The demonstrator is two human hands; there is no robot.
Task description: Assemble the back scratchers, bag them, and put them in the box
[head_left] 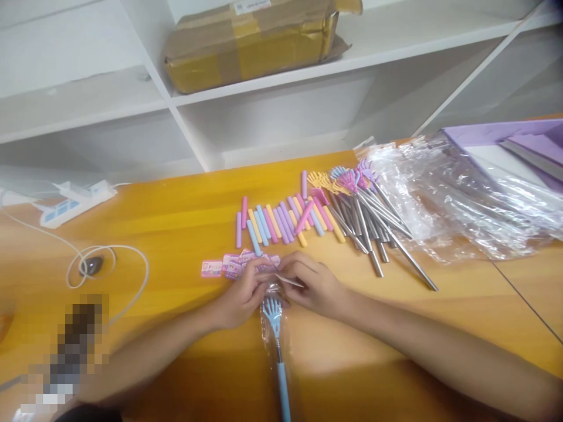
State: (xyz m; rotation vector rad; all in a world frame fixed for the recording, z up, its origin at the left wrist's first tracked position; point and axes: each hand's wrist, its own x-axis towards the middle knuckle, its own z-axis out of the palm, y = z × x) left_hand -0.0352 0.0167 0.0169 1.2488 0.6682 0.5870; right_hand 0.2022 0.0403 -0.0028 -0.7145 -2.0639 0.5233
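Observation:
A blue hand-shaped back scratcher [273,316] with a metal rod and blue handle lies inside a clear plastic bag [265,334], pointing away from me. At the bag's top end, my left hand [246,293] and my right hand [314,284] meet, both with fingers closed. My right hand pinches a small pale card [290,281]. The fingers of my left hand are pressed on the bag's top edge beside the card. Just beyond my hands are several pink and purple printed cards [212,268], partly overlapping.
Behind the cards lie several coloured handles [264,224]. Metal rods with coloured hand-shaped heads [363,217] are piled to their right, beside clear bags [448,199] and a purple box [484,135]. At left are a power strip [77,205], a cable and a dark mouse [91,266].

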